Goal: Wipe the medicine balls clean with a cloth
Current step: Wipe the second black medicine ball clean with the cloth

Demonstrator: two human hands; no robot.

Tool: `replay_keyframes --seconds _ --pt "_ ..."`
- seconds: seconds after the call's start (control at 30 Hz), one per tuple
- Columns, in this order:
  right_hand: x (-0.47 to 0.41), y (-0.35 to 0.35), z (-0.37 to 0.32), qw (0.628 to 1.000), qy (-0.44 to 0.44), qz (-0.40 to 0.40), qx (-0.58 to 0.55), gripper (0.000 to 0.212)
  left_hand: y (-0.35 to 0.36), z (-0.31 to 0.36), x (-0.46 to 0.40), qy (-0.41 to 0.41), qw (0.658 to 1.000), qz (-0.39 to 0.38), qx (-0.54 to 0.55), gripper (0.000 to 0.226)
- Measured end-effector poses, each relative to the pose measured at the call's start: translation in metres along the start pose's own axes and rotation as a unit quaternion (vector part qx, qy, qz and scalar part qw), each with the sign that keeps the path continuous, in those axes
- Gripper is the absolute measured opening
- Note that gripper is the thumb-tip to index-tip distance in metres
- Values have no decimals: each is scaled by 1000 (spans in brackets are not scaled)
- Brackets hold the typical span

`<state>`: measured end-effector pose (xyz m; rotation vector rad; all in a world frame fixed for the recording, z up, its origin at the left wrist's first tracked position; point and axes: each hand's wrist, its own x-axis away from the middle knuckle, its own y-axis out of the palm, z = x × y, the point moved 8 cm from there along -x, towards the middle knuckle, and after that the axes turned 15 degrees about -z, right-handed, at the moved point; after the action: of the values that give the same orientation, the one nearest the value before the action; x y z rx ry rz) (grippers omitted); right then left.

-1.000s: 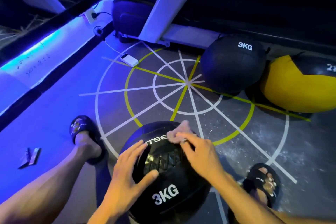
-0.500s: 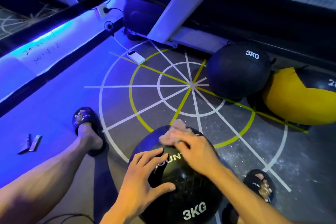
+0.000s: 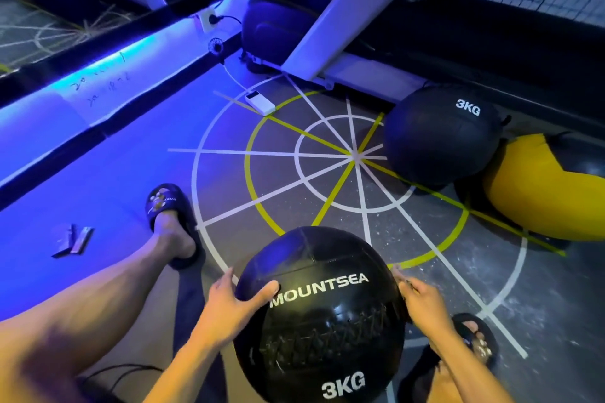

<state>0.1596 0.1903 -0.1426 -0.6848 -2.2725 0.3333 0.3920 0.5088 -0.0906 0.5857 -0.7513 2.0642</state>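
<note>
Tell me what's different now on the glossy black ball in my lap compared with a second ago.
The right hand slid from the top of the glossy black 3KG medicine ball down to its right side; the pink cloth barely shows there now. The left hand shifted from the front to the left side, thumb on the front. The ball turned, showing MOUNTSEA. The matte black 3KG ball and yellow ball stayed put.

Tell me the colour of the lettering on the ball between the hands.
White, on the black ball; head view.

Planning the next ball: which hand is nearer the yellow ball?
Right. The right hand grips the near ball's right side, toward the yellow ball; the left hand is opposite, farther.
</note>
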Motion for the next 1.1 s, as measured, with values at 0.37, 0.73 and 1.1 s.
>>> replay_keyframes --seconds 0.37,0.73,1.1 --pt "21 23 34 968 26 79 -236 31 3 6 3 117 981 -86 132 89" --pt "38 35 -15 973 3 152 -174 28 -9 -2 -19 115 992 49 -8 119" --pt "87 106 -113 903 -394 98 142 42 -9 5 -25 102 991 77 -28 136"
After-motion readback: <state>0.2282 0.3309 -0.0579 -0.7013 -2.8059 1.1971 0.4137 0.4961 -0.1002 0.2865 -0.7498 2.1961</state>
